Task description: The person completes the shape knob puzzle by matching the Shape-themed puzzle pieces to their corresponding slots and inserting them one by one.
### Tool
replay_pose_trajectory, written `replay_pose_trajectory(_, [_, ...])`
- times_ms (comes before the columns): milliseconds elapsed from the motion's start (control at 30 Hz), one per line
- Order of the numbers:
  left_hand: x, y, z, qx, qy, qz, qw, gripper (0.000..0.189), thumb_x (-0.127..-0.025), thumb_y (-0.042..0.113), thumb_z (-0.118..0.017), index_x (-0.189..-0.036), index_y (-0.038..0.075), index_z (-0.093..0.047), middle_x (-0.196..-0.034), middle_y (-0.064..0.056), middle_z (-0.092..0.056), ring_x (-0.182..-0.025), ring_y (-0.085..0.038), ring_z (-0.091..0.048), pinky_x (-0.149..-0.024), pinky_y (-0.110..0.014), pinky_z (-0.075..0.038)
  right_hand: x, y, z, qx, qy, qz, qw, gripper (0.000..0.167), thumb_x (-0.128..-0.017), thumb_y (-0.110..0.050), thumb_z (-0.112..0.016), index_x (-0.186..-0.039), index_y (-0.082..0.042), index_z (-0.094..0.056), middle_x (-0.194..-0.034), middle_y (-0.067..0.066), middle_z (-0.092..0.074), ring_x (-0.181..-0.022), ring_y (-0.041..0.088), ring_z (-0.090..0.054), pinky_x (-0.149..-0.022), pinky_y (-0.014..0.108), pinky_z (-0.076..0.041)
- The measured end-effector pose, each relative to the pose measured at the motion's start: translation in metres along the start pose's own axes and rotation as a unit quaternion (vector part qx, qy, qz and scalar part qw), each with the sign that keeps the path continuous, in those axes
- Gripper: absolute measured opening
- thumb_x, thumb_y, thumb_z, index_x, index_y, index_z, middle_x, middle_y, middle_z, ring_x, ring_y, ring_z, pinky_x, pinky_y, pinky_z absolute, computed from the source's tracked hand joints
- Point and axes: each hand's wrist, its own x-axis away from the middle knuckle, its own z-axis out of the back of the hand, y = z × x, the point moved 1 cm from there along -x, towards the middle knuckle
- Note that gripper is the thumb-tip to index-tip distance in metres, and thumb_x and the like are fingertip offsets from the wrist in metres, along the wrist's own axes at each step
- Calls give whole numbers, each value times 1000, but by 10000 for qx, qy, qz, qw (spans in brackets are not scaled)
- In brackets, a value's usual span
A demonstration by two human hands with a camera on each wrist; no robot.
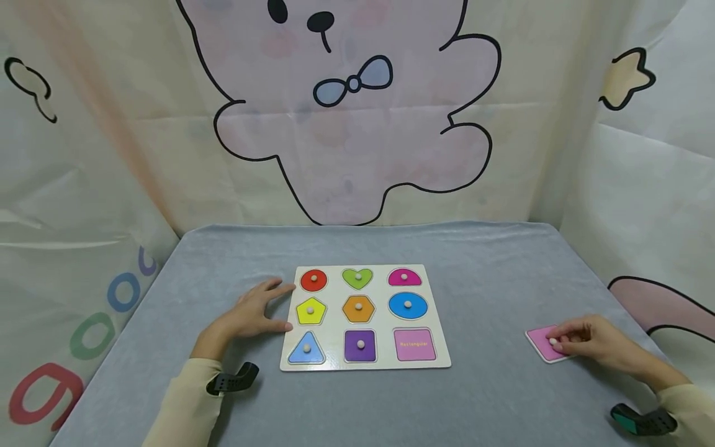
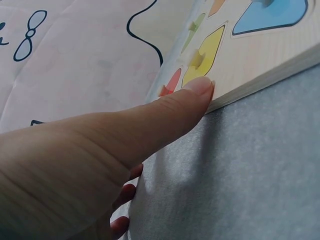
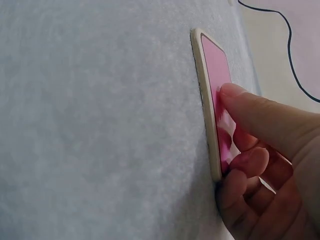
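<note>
A white wooden shape puzzle board (image 1: 335, 345) lies flat on the table. Along its left edge, my left hand (image 1: 251, 313) touches it with thumb and a fingertip, the fingers spread; the left wrist view shows the thumb (image 2: 165, 112) against the corner edge. To the right, apart from the board, my right hand (image 1: 594, 340) pinches the white knob of a pink rectangular puzzle piece (image 1: 540, 340). In the right wrist view the piece (image 3: 216, 65) lies on the cloth and the fingers hide its knob. The board's rectangular slot (image 1: 414, 345) at its near right corner holds no piece.
Several coloured knobbed pieces sit in the board, such as a red circle (image 1: 314, 280), a blue oval (image 1: 408, 305) and a purple square (image 1: 360, 346). Grey-blue cloth (image 1: 480, 261) covers the table. A printed curtain (image 1: 357, 143) hangs behind and at both sides.
</note>
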Motion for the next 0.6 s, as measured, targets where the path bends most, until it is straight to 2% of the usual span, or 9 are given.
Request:
replay_pose_trajectory(400, [2,1,2,-32,5,6,10000,90,-78,49,-83,-154,23,-44,-163,-21,-31,-149,-48,-27,-116,-75,-20,-4,-7,-2,218,310,1,9993,10,-91,0,-70,-98,-2,-77,-71,-18,-52,-62,-3,-47,-47,25,-39])
replay_pose_trajectory(600, [1,2,0,-1,5,7,10000,89,-78,49,-83,-154,23,-44,-163,-21,-31,-148,-48,-27,-116,-75,-21,-7,-11,-4,499,466,-168,9975,11,-90,-4,-73,-99,1,-76,-70,-16,-50,-61,-1,-45,-47,24,-35])
